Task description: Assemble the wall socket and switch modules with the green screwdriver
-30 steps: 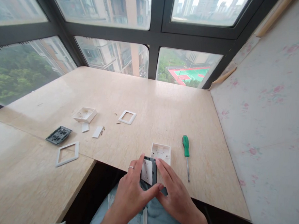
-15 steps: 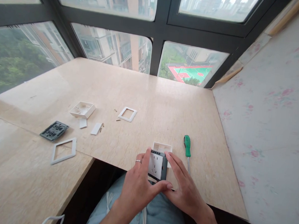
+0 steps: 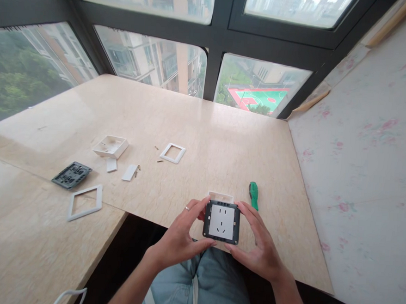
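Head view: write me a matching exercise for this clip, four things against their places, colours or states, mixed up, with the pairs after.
Things
1. Socket
2. Screwdriver
3. Grey panel
4. Wallpaper

Places, colours or states
A. Green, partly hidden behind the right hand
B. Pale with a pink flower pattern
C. Held between the left hand and the right hand
D. Lying beside a white frame

Pairs: 1-C; 2-A; 3-D; 4-B

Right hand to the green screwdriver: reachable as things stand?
Likely yes: the green screwdriver's handle shows just beyond the right hand, apparently unblocked. But that hand holds the socket module with the left hand, so it would probably have to let go first.
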Demonstrator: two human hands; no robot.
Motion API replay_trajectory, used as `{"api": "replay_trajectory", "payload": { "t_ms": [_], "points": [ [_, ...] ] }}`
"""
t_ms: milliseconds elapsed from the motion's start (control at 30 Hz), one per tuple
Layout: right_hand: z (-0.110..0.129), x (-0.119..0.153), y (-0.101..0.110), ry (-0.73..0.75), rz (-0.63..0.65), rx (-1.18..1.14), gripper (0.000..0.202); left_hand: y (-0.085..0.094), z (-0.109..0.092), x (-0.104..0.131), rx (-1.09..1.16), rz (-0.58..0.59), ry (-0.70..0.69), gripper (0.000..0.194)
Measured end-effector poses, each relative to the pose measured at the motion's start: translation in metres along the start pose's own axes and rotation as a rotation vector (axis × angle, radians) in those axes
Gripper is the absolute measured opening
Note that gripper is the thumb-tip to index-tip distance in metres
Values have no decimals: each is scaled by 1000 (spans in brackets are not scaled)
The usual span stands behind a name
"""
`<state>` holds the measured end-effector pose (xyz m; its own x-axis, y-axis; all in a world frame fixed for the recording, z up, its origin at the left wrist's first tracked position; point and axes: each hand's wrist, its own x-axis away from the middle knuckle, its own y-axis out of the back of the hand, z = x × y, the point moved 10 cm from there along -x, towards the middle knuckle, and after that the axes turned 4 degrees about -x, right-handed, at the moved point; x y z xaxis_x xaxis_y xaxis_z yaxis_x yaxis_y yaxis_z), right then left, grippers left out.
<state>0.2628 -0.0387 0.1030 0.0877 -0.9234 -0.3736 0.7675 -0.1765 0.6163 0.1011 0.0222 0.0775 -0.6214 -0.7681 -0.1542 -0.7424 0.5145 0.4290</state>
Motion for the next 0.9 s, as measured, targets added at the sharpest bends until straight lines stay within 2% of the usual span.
{"api": "replay_trajectory", "payload": {
  "t_ms": [300, 433, 600, 900],
  "points": [
    [-32, 3, -9, -40, 87, 105, 85, -12, 11, -23, -148, 163, 13, 92],
    [-44, -6, -11, -28, 101, 155, 85, -15, 23, -36, -185, 187, 20, 90],
    [-48, -17, -12, 55, 123, 196, 87, -17, 38, -45, -254, 219, 59, 100],
    [-58, -16, -15, 4, 177, 130, 85, -17, 40, -49, -218, 227, 82, 97]
  ]
}}
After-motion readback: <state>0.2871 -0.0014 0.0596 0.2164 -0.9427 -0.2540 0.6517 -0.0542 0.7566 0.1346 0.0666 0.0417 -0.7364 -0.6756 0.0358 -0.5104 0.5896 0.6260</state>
